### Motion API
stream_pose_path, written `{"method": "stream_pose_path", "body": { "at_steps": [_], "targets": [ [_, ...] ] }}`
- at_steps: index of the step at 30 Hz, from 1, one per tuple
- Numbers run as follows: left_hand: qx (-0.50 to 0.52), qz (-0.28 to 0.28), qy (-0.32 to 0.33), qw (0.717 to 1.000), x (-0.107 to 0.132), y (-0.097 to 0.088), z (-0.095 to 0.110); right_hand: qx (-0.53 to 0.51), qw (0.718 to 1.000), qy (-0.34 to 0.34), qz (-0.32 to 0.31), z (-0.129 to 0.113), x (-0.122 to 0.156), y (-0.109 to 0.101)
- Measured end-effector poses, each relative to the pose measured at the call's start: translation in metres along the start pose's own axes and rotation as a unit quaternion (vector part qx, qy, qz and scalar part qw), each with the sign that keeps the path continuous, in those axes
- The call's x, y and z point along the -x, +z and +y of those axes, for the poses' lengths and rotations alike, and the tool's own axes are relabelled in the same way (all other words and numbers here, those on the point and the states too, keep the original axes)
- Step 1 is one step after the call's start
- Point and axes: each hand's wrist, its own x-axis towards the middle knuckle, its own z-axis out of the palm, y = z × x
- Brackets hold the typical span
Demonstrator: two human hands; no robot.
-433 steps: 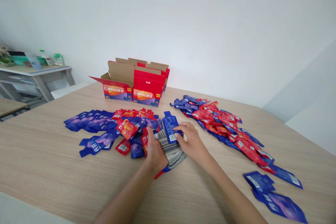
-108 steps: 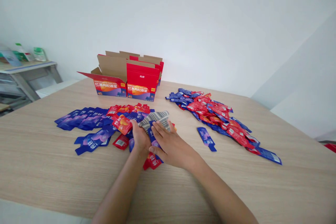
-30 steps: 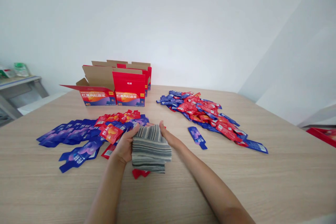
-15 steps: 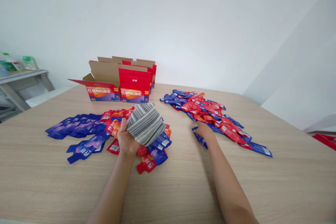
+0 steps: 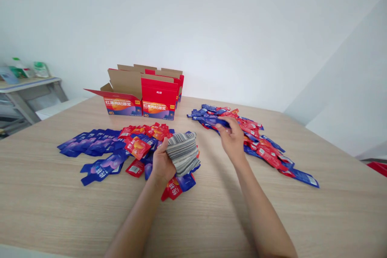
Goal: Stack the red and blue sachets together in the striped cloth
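My left hand [image 5: 163,163] grips a folded grey, black and white striped cloth [image 5: 182,152] by its left edge, above a spread of red and blue sachets [image 5: 137,145]. Part of that spread is hidden behind the cloth. To the right, my right hand [image 5: 232,139] is raised at the near side of a second heap of red and blue sachets [image 5: 252,129]. Between its thumb and fingers is a blue sachet [image 5: 213,121], pointing left across the heap.
Open red and blue cartons [image 5: 122,106] stand at the back left of the wooden table [image 5: 199,225], before a white wall. A side table [image 5: 30,84] with bottles is at far left. Something red [image 5: 377,167] shows at the right edge.
My right hand has lifted from the table and moved away from me with the blue sachet. My left hand and the striped cloth have shifted right and slightly lower.
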Motion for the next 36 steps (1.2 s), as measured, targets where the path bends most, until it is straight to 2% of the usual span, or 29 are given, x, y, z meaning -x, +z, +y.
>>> {"method": "stream_pose_path", "body": {
  "at_steps": [1,2,4,6,7,10,12,16,19,21,25,28,31,36],
  "targets": [
    [0.0,0.003,-0.001,1.0,0.0,0.001,-0.002,-0.051,0.997,-0.058,-0.003,-0.018,0.006,0.006],
    [0.0,0.008,0.004,1.0,0.0,0.002,-0.003,-0.079,0.99,-0.106,-0.046,-0.036,0.012,0.012],
    [-0.003,0.022,0.027,0.999,-0.002,0.0,-0.001,-0.072,0.953,-0.197,-0.22,-0.065,0.026,0.02],
    [-0.01,0.038,0.053,0.998,-0.005,-0.003,0.003,-0.039,0.915,-0.222,-0.335,-0.084,0.036,0.023],
    [-0.013,0.046,0.063,0.997,-0.007,-0.005,0.004,-0.023,0.908,-0.215,-0.358,-0.089,0.04,0.024],
    [-0.013,0.052,0.077,0.996,-0.008,-0.008,0.002,0.02,0.93,-0.179,-0.32,-0.096,0.045,0.028],
    [-0.01,0.04,0.064,0.997,-0.005,-0.007,-0.003,0.055,0.939,-0.178,-0.29,-0.097,0.048,0.035],
    [0.007,0.018,0.022,1.0,0.002,0.001,-0.012,0.096,0.926,-0.199,-0.307,-0.094,0.056,0.05],
    [0.018,0.005,0.017,1.0,0.003,0.007,-0.014,0.096,0.93,-0.188,-0.301,-0.081,0.054,0.056],
    [0.021,-0.027,-0.015,0.999,0.003,0.008,-0.018,0.09,0.939,-0.161,-0.289,-0.067,0.048,0.057],
    [0.017,-0.11,-0.089,0.99,0.003,0.003,-0.031,0.083,0.953,-0.126,-0.264,-0.044,0.039,0.053],
    [0.023,-0.121,-0.092,0.988,0.003,-0.002,-0.035,0.073,0.956,-0.129,-0.252,-0.04,0.039,0.051],
    [0.044,-0.118,-0.076,0.989,0.003,-0.003,-0.03,0.052,0.945,-0.143,-0.289,-0.045,0.041,0.05],
    [0.061,-0.077,-0.019,0.995,0.003,0.001,-0.004,0.047,0.913,-0.205,-0.348,-0.056,0.042,0.048]
  ]
}}
